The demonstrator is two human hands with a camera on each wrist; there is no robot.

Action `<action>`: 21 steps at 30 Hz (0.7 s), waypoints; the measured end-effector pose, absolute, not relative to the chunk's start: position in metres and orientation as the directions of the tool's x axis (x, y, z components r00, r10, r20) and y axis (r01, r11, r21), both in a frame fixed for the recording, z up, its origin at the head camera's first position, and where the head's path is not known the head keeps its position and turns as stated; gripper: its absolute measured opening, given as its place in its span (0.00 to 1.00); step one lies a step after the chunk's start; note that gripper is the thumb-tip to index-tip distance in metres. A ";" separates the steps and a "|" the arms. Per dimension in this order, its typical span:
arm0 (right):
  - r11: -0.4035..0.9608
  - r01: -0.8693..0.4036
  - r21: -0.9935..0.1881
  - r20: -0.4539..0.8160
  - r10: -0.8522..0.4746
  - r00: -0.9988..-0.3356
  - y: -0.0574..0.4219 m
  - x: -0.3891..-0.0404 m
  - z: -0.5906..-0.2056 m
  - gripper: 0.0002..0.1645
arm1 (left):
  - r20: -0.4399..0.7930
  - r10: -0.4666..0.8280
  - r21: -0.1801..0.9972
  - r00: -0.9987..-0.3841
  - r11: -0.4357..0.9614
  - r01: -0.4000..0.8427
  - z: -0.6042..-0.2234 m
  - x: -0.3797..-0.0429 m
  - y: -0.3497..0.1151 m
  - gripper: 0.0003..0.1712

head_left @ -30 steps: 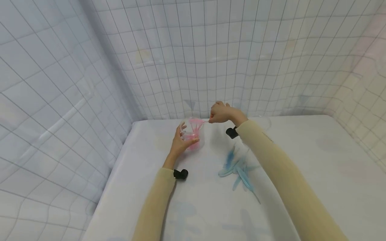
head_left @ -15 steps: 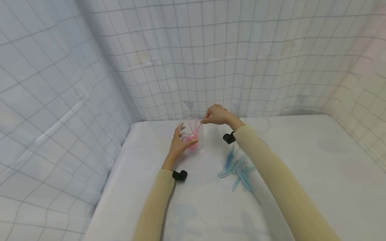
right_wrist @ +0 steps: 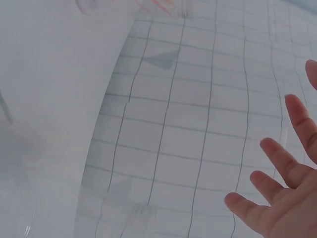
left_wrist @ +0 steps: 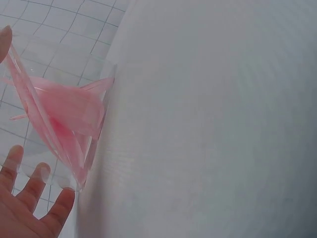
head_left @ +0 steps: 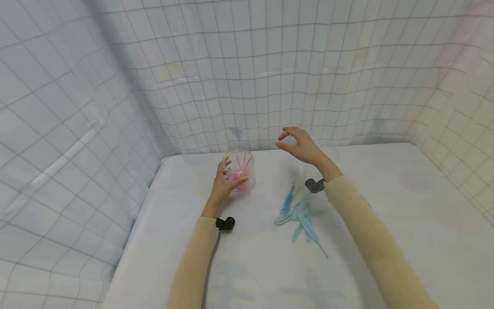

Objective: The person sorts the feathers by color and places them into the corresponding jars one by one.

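A clear jar [head_left: 251, 178] stands at the back of the white table with pink feathers [head_left: 241, 168] inside, their thin quills pointing up. My left hand [head_left: 222, 187] holds the jar from its left side, thumb in front and fingers behind. Through the jar's wall the left wrist view shows the pink feathers [left_wrist: 69, 111] close up. Right of the jar my right hand [head_left: 302, 148] is raised in the air with nothing in it; its fingers are spread in the right wrist view. Below it on the table lies a loose pile of light blue feathers [head_left: 302, 216].
A faint clear round object [head_left: 332, 153] sits behind the right wrist near the back edge. White cloth walls [head_left: 216, 103] with a grid pattern rise at the back and both sides of the table [head_left: 254, 266].
My right hand has let go of a pink feather, which now stands in the jar, and has drawn away to the right. The left hand keeps its hold on the jar.
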State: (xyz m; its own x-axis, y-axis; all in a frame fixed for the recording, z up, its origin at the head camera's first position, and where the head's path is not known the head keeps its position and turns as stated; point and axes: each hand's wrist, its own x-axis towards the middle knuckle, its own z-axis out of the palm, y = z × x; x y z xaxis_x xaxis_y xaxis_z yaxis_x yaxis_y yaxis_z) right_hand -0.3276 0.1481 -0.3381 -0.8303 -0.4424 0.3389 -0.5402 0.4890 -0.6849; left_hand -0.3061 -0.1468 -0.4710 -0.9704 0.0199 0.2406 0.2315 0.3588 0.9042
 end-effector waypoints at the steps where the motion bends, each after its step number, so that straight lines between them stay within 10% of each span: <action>1: 0.489 -0.534 -0.689 0.362 -0.406 -0.839 0.155 -0.325 -0.338 0.20 | 0.246 0.024 0.904 -0.969 0.355 0.238 -0.471 -0.306 -0.147 0.57; 21: 0.502 -0.260 -0.825 0.258 -0.074 -0.963 0.246 -0.308 -0.391 0.69 | 0.231 0.042 0.909 -0.972 0.348 0.231 -0.472 -0.309 -0.149 0.58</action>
State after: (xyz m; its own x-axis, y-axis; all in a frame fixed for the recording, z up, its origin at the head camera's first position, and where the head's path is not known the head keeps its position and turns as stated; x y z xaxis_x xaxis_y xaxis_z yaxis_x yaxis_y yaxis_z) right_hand -0.3076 0.2458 -0.3910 -0.9632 -0.0743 0.2583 -0.2599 0.5019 -0.8249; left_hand -0.3092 -0.1490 -0.4724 -0.9721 0.0417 0.2310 0.2308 0.3480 0.9086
